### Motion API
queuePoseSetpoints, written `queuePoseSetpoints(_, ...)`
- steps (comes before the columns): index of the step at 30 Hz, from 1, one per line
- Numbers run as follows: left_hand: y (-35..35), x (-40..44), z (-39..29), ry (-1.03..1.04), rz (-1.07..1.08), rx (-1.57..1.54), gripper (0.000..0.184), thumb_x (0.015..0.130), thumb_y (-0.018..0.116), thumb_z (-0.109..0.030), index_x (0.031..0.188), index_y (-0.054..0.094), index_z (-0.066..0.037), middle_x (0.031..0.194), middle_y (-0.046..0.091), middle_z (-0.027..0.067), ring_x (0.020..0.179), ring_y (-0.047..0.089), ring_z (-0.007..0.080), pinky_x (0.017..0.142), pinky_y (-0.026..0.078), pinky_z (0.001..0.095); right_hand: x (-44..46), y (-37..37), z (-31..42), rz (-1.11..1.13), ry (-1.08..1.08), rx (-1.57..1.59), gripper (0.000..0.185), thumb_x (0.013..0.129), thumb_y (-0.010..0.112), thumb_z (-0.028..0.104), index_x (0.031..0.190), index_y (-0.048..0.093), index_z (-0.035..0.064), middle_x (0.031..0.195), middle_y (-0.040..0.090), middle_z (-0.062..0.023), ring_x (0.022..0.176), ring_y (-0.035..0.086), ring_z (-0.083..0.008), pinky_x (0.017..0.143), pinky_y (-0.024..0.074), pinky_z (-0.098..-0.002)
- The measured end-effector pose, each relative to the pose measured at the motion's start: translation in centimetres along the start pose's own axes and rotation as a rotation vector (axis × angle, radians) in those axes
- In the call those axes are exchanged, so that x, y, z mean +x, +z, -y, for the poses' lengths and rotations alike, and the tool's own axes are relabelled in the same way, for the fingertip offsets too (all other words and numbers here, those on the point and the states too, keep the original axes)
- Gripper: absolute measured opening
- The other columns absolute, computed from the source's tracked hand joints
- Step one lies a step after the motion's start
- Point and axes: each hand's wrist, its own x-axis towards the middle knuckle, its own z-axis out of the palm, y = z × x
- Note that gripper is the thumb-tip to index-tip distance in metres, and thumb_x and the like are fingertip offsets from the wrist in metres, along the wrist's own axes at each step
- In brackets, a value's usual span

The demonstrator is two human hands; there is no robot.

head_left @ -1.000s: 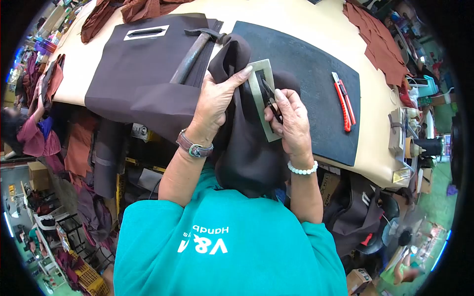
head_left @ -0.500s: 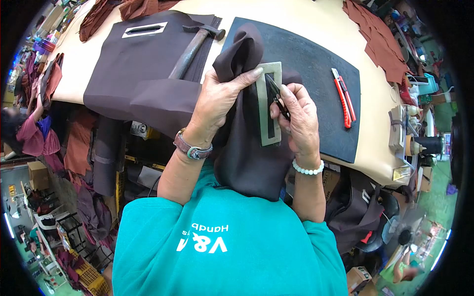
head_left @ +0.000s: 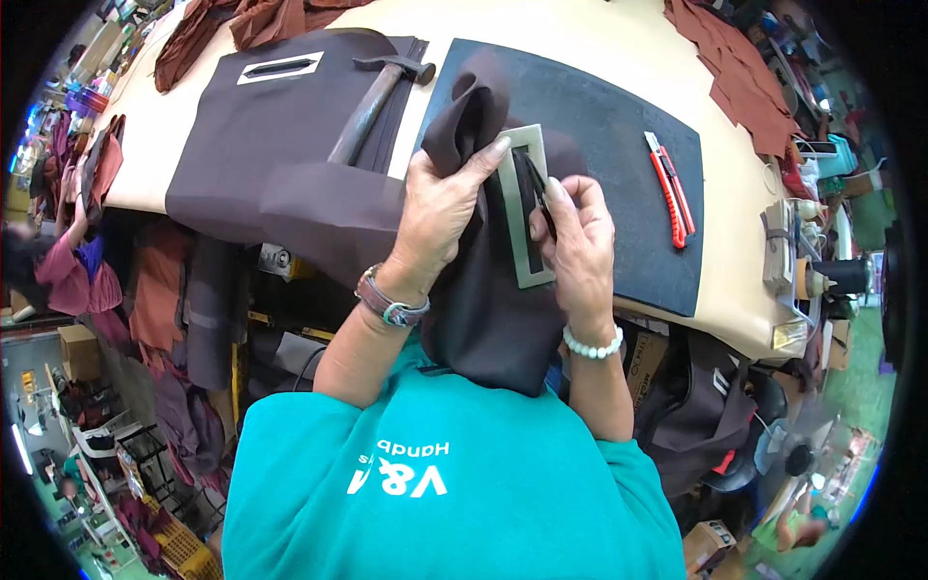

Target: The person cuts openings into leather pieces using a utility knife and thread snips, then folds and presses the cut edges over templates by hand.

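My left hand is closed on a dark brown piece of material, its thumb pressing on the upper left edge of a pale rectangular frame. The frame has a long slot with dark material inside it. In my right hand is a small black pointed tool that looks like thread snips. Their tip lies at the upper part of the slot, and my fingers cover most of the handles. The brown material is bunched above my left thumb and hangs down towards my chest.
A dark cutting mat lies behind my hands, with a red utility knife on it. To the left, a hammer rests on stacked brown panels. Reddish-brown pieces lie at the table's far right.
Both hands and the framed piece have shifted slightly left in view. The tool's tip has moved a little along the slot's upper part. Both hands keep their hold.
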Motion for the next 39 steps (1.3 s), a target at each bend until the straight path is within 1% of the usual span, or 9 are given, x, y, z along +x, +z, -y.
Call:
queuePoseSetpoints(2,0.5,-0.1,0.8,0.069,-0.075,-0.011,0.025,0.081,0.066,-0.004,0.106,0.061,0.000,0.097,0.064,0.0055,0.085,0.060,0.0109,0.076,0.049,0.0249,-1.2,0.3,-0.1,-0.018,0.003,0.041,0.020,0.095,0.048,0.025,0.093,0.042,0.0062,0.062,0.051,0.0006,0.043,0.035,0.0002,0.038,0.0266,-0.0157)
queuePoseSetpoints(4,1.0,-0.2,1.5,0.161,-0.148,-0.028,0.021,0.080,0.067,-0.004,0.101,0.063,-0.002,0.096,0.065,0.0072,0.083,0.062,0.0128,0.074,0.051,0.0270,-2.5,0.9,0.0,-0.030,0.096,0.104,0.020,0.095,0.047,0.026,0.095,0.041,0.0072,0.063,0.051,-0.0003,0.043,0.033,-0.0003,0.037,0.0259,-0.0161)
queuePoseSetpoints(5,1.0,-0.6,1.5,0.115,-0.132,-0.058,0.023,0.081,0.065,-0.002,0.103,0.061,-0.002,0.097,0.064,0.0055,0.085,0.061,0.0115,0.077,0.049,0.0260,-2.9,1.3,-0.1,-0.022,0.113,0.165,0.018,0.096,0.046,0.026,0.096,0.040,0.0085,0.064,0.050,-0.0007,0.042,0.033,-0.0007,0.036,0.0250,-0.0161)
queuePoseSetpoints(9,1.8,-1.8,1.9,0.166,-0.122,-0.033,0.027,0.084,0.061,-0.002,0.111,0.056,-0.003,0.100,0.061,0.0033,0.088,0.058,0.0100,0.077,0.047,0.0250,-3.1,1.8,-1.1,-0.076,0.066,0.247,0.017,0.097,0.044,0.025,0.091,0.038,0.0096,0.065,0.049,-0.0012,0.041,0.032,-0.0012,0.035,0.0238,-0.0164)
queuePoseSetpoints(12,2.2,-2.6,2.3,0.128,-0.119,-0.048,0.027,0.085,0.060,-0.002,0.111,0.056,-0.003,0.100,0.061,0.0036,0.088,0.058,0.0099,0.077,0.047,0.0251,-3.1,1.9,-1.4,-0.096,0.025,0.272,0.018,0.097,0.044,0.025,0.091,0.037,0.0097,0.066,0.049,-0.0015,0.042,0.031,-0.0013,0.035,0.0233,-0.0168)
queuePoseSetpoints(19,2.5,-3.5,2.3,0.081,-0.123,-0.157,0.016,0.086,0.059,-0.004,0.102,0.059,-0.005,0.092,0.062,0.0024,0.078,0.060,0.0086,0.065,0.049,0.0240,-3.5,2.2,-1.6,-0.126,-0.042,0.342,0.018,0.096,0.044,0.026,0.093,0.040,0.0095,0.067,0.050,-0.0027,0.041,0.032,-0.0022,0.035,0.0230,-0.0160)
queuePoseSetpoints(22,2.2,-3.2,2.3,0.102,-0.152,-0.174,0.015,0.086,0.059,-0.005,0.101,0.059,-0.005,0.092,0.062,0.0026,0.078,0.060,0.0093,0.065,0.050,0.0243,-3.6,2.2,-2.2,-0.124,-0.044,0.333,0.018,0.096,0.044,0.027,0.093,0.041,0.0095,0.068,0.050,-0.0032,0.040,0.031,-0.0025,0.035,0.0224,-0.0158)
queuePoseSetpoints(35,2.6,-3.6,2.6,0.122,-0.109,-0.157,0.021,0.085,0.060,-0.002,0.106,0.059,-0.005,0.098,0.062,0.0037,0.086,0.060,0.0096,0.075,0.048,0.0238,-3.3,1.9,-1.8,-0.135,-0.089,0.386,0.018,0.093,0.052,0.021,0.094,0.038,0.0115,0.066,0.051,-0.0005,0.045,0.032,-0.0002,0.038,0.0224,-0.0146)
queuePoseSetpoints(39,2.2,-3.4,2.7,0.109,-0.088,-0.140,0.025,0.084,0.063,-0.004,0.109,0.058,0.000,0.101,0.062,0.0036,0.088,0.057,0.0081,0.076,0.048,0.0240,-3.4,1.7,-1.8,-0.130,-0.088,0.392,0.018,0.092,0.054,0.020,0.094,0.038,0.0112,0.065,0.051,-0.0003,0.045,0.033,-0.0002,0.038,0.0224,-0.0145)
